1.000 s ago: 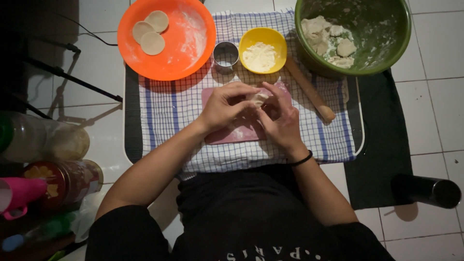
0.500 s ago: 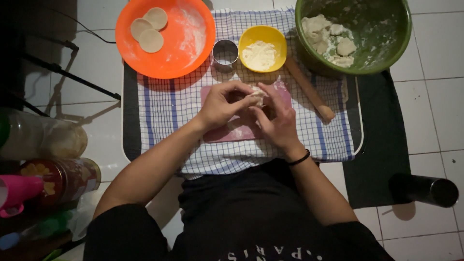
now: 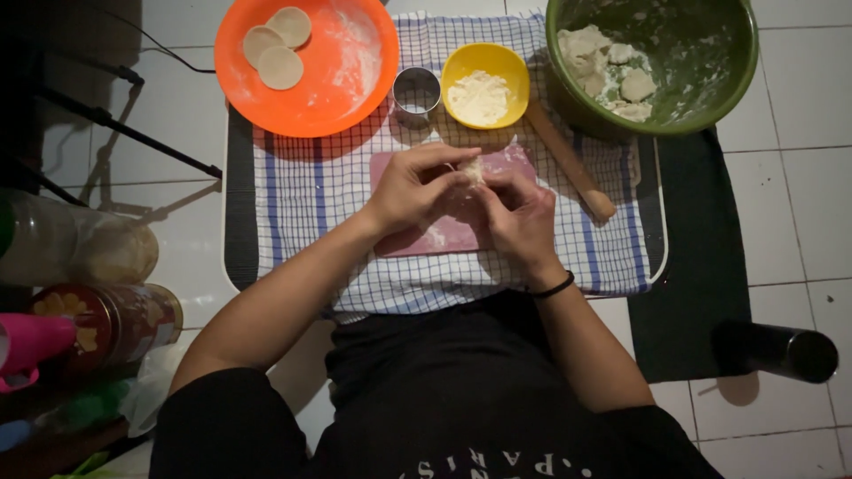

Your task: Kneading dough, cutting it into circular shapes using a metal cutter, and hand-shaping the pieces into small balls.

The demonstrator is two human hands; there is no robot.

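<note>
Pinched between both sets of fingertips, a small piece of pale dough (image 3: 470, 170), held just above a pink mat (image 3: 444, 232) at the middle of the checked cloth (image 3: 311, 191). Left hand (image 3: 415, 188) closed on the dough from one side, right hand (image 3: 519, 217) closed on it from the other, thumbs and forefingers meeting over it; a black band on the right wrist.

Spread under the cloth, a dark tray (image 3: 238, 222) on a white tiled floor. Lined up along the far edge: an orange plate (image 3: 346, 98) dusted with flour and carrying three flat dough rounds (image 3: 277, 46), a round metal cutter (image 3: 416, 92) just beside it, a yellow bowl (image 3: 466, 60) of grated white filling, and a large green bowl (image 3: 710, 53) with rough lumps of dough inside. Lying slantwise between the yellow and green bowls, a wooden rolling pin (image 3: 572, 161), its near end close to the right hand.

Off to one side, jars (image 3: 98, 257) and a pink cup (image 3: 31, 341); to the other, a dark cylinder (image 3: 777, 350) on its side.
</note>
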